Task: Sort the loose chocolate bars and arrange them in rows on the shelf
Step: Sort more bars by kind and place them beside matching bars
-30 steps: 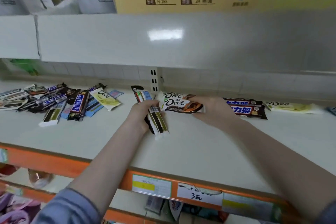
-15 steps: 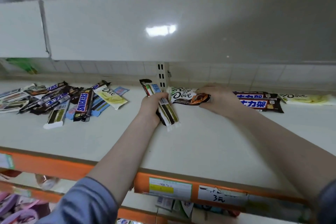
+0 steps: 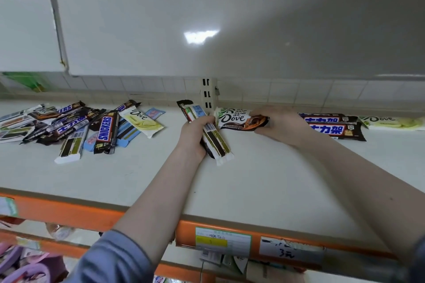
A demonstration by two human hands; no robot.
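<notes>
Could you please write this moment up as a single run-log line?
left hand: grips bundle of bars | right hand: holds dark Dove bar on shelf | loose pile: unsorted, left

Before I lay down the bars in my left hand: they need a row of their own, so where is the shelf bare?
Bare: the wide front strip of the shelf between both forearms and the orange edge, and the front left below the loose pile. Crowded: the back left with that pile, and the back right, where the Dove bar, Snickers bars and a pale Dove bar lie.
</notes>
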